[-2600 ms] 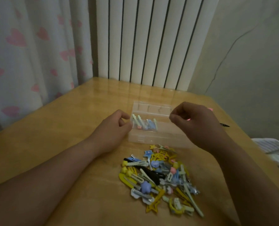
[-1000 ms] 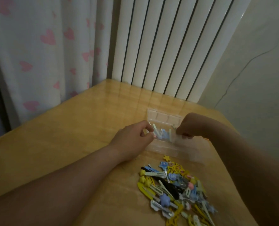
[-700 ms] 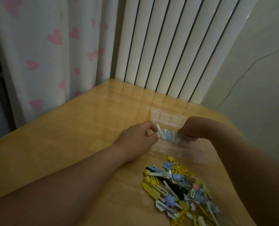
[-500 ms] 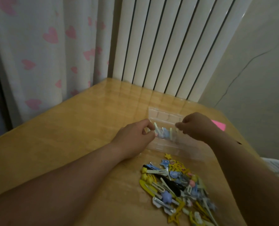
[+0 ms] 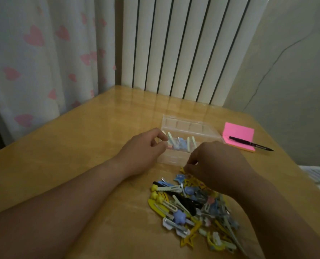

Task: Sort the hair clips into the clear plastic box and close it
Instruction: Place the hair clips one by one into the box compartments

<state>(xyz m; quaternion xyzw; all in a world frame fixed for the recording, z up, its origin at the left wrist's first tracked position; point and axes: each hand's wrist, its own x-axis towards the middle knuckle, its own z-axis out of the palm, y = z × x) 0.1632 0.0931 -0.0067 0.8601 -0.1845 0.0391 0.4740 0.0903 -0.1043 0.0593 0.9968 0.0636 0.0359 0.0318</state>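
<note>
Wooden table (image 5: 80, 146) carries the open box (image 5: 172, 157), few clips (image 5: 179, 144) inside, pile (image 5: 189, 204) just beside. Left hand (image 5: 142, 154) pinches the box end; right hand (image 5: 217, 165) curls onto the pile, hold undeterminable. Tangled clips may lift together, spilling.

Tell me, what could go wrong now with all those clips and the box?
The pile of hair clips is tangled, so the right hand, picking at its far edge, might drag extra ones out and scatter them. The clear plastic box is held only at its left end by the left hand, so a bump could swing it. The clips in the box lean at angles; if more stack that way, the lid might not shut.
</note>
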